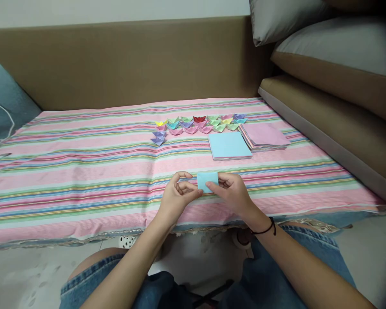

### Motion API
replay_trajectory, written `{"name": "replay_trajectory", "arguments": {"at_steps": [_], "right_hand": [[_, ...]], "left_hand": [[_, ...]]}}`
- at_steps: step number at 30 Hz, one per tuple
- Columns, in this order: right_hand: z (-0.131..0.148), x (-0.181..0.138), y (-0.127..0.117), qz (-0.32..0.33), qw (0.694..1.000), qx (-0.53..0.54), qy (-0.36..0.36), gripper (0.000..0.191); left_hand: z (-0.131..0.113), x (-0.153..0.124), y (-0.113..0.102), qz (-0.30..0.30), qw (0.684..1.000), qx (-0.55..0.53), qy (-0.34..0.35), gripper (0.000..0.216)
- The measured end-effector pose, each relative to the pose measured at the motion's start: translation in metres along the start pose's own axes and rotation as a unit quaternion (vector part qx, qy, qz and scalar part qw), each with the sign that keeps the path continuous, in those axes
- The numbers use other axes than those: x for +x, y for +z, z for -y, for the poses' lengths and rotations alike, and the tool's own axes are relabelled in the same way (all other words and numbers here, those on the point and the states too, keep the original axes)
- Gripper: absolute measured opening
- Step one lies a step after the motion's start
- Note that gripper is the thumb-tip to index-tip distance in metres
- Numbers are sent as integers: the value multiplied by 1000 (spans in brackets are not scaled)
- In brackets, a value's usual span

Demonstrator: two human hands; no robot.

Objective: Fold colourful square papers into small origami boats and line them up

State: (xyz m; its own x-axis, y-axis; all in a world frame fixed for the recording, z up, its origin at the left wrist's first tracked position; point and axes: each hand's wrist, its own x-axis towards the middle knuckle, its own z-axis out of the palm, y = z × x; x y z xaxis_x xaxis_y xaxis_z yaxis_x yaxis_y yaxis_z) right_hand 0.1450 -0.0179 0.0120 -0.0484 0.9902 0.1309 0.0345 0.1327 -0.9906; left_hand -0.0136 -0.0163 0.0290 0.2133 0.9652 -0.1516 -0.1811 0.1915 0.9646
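A small light blue folded paper [207, 178] is held up over the near part of the bed cloth. My right hand [234, 191] grips its right side, thumb across the front and fingers behind. At the lower left corner, the thumb and a finger of my left hand [178, 193] close on the paper, while the index finger is curved away from it. Beyond the hands lies a stack of square paper with a light blue sheet on top [230, 146]. A second stack, topped with pink [265, 134], sits against its right side.
Several folded paper boats [193, 124] in many colours stand in rows behind the stacks. A striped cloth [67, 171] covers the surface. Grey and brown cushions [334, 56] are piled at the right, a brown backboard [131, 64] rises behind, and a white cable [3, 111] lies far left.
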Motion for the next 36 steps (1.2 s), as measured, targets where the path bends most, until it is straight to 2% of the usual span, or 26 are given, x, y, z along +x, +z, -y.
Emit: {"name": "replay_trajectory", "arguments": {"at_steps": [7, 11, 15, 19, 22, 26, 31, 36], "right_hand": [[-1, 2, 0, 17, 999, 24, 36, 25], [1, 2, -2, 21, 1000, 4, 14, 28], [3, 1, -3, 43, 999, -16, 6, 30], [4, 1, -2, 67, 998, 14, 5, 21], [4, 2, -2, 72, 996, 50, 19, 17], [6, 2, -2, 44, 997, 55, 44, 19], [10, 0, -2, 34, 999, 38, 18, 20], [5, 1, -1, 8, 1000, 17, -4, 18]], "left_hand": [[0, 1, 0, -33, 999, -37, 23, 44], [1, 2, -1, -7, 1000, -16, 22, 41], [-1, 3, -1, 26, 999, 42, 12, 28], [-3, 3, -2, 41, 995, 89, 22, 19], [-1, 3, -3, 19, 997, 70, 31, 16], [3, 4, -4, -5, 999, 29, 37, 18], [3, 4, -1, -9, 999, -4, 32, 21], [4, 4, 1, -52, 998, -12, 34, 24]]}}
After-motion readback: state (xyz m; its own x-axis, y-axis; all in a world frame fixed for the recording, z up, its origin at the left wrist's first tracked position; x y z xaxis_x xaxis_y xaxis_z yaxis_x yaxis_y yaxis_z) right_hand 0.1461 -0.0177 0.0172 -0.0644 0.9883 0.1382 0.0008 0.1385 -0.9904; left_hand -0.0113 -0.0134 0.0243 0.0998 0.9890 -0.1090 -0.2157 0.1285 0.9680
